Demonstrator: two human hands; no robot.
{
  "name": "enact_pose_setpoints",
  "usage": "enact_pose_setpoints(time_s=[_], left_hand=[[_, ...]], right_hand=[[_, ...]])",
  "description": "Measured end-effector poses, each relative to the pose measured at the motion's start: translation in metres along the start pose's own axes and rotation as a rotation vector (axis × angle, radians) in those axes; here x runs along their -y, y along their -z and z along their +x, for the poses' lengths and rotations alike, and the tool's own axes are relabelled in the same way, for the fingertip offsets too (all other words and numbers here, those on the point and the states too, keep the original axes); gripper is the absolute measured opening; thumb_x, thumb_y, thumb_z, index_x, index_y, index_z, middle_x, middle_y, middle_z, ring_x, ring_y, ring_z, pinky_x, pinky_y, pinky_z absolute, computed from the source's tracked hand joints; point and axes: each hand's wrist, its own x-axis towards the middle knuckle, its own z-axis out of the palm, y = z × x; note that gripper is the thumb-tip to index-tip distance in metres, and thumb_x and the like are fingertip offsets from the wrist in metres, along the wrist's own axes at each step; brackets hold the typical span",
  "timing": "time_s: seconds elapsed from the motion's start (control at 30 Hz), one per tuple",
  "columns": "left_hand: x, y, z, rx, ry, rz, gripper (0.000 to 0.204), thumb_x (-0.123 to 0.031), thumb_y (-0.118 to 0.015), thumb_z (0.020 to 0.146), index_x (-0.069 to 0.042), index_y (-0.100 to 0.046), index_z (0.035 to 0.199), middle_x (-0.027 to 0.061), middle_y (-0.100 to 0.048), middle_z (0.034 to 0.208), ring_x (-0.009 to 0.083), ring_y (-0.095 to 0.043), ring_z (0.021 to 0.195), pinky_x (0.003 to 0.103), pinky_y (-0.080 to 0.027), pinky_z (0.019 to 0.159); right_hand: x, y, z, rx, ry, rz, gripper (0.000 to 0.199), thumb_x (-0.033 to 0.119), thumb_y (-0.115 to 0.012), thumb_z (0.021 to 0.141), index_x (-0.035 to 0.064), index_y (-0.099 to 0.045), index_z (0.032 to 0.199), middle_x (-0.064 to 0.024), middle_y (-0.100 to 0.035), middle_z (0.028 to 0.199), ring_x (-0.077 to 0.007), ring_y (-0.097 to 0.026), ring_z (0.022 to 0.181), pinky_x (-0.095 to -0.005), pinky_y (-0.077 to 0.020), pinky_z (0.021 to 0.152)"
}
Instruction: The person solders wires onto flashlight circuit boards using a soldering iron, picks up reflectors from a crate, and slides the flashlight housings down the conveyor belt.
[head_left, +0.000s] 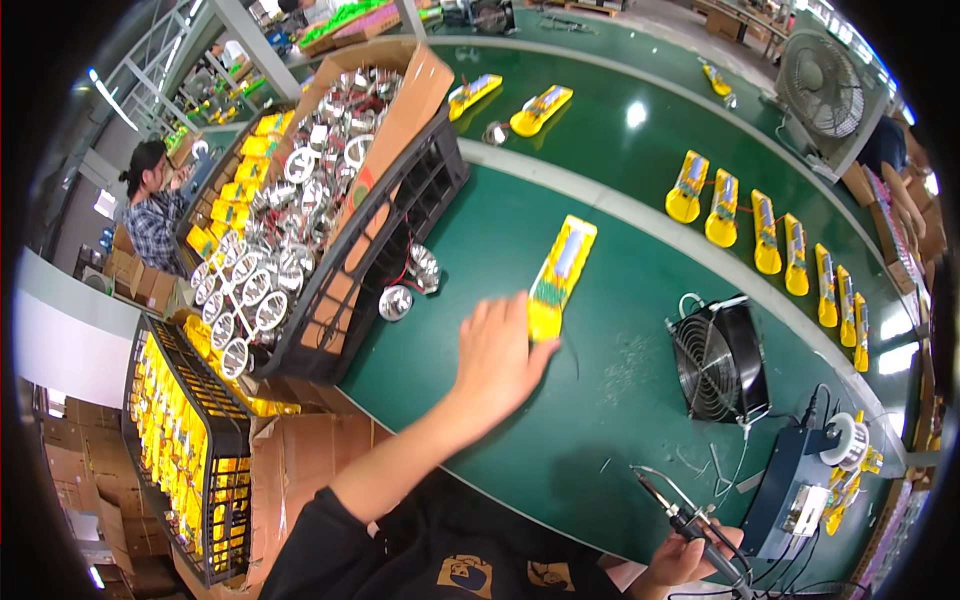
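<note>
Left hand (pixel 497 352): forearm enters from the lower edge at about 7 o'clock and stretches toward the centre; palm down, fingers (pixel 535 352) spread open and flat, their tips touching the near end of the long yellow plastic housing with a pale strip along its middle (pixel 562 274). This housing lies flat on the green table (pixel 560 420), just above the picture's centre, its long axis running from 7 to 1 o'clock.

Right hand (pixel 680 562): at 5 o'clock, low at the frame edge, fingers closed around the dark handle of a soldering iron (pixel 672 510), whose tip points up toward 11 o'clock.

Counts: seven similar yellow housings (pixel 766 232) stand in a row at 2 o'clock; two more (pixel 540 110) lie at 12 o'clock. Two round silver reflector cups (pixel 396 302) rest on the table just beside a black plastic crate (pixel 400 225) at 10 o'clock, which holds a cardboard box of many such cups. One small black fan (pixel 718 360) sits at 3 o'clock; one blue soldering station (pixel 790 485) at 4 o'clock.
</note>
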Motion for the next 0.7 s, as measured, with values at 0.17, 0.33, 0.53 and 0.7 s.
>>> enact_pose_setpoints(time_s=[0.17, 0.33, 0.53, 0.7], left_hand=[[0.023, -0.044, 0.142, -0.161, -0.089, 0.128, 0.039, -0.028, -0.065, 0.070, 0.000, -0.050, 0.094, 0.0147, -0.056, 0.094, 0.0313, -0.048, 0.095, 0.043, -0.038, 0.077], [0.024, -0.071, 0.246, -0.128, -0.069, 0.202, 0.041, -0.032, -0.066, 0.070, -0.003, -0.051, 0.094, 0.0116, -0.055, 0.098, 0.0298, -0.045, 0.100, 0.047, -0.036, 0.080], [-0.043, -0.084, 0.238, -0.120, -0.330, 0.074, 0.032, -0.027, -0.062, 0.069, -0.005, -0.054, 0.090, 0.0125, -0.054, 0.099, 0.0297, -0.048, 0.100, 0.044, -0.040, 0.080], [-0.059, -0.128, 0.233, -0.007, -0.255, -0.002, 0.022, -0.024, -0.049, 0.078, -0.002, -0.054, 0.075, 0.0145, -0.059, 0.071, 0.0318, -0.058, 0.068, 0.045, -0.045, 0.060]], right_hand=[[0.006, 0.011, 0.000, -0.100, -0.090, -0.155, 0.047, 0.043, -0.061, 0.072, 0.0034, -0.035, 0.074, -0.0035, -0.042, 0.055, -0.0099, -0.044, 0.043, -0.0183, -0.0357, 0.039], [0.028, 0.005, 0.008, -0.056, -0.205, -0.161, 0.037, 0.032, -0.056, 0.076, -0.0013, -0.042, 0.086, -0.0122, -0.049, 0.072, -0.0192, -0.049, 0.060, -0.0311, -0.0430, 0.056], [0.029, 0.007, 0.014, -0.140, -0.169, -0.249, 0.037, 0.033, -0.056, 0.076, -0.0005, -0.043, 0.084, -0.0105, -0.050, 0.069, -0.0163, -0.048, 0.058, -0.0286, -0.0407, 0.054], [0.034, 0.005, 0.015, -0.097, -0.152, -0.239, 0.036, 0.033, -0.055, 0.078, -0.0006, -0.044, 0.082, -0.0074, -0.049, 0.062, -0.0151, -0.048, 0.056, -0.0268, -0.0395, 0.053]])
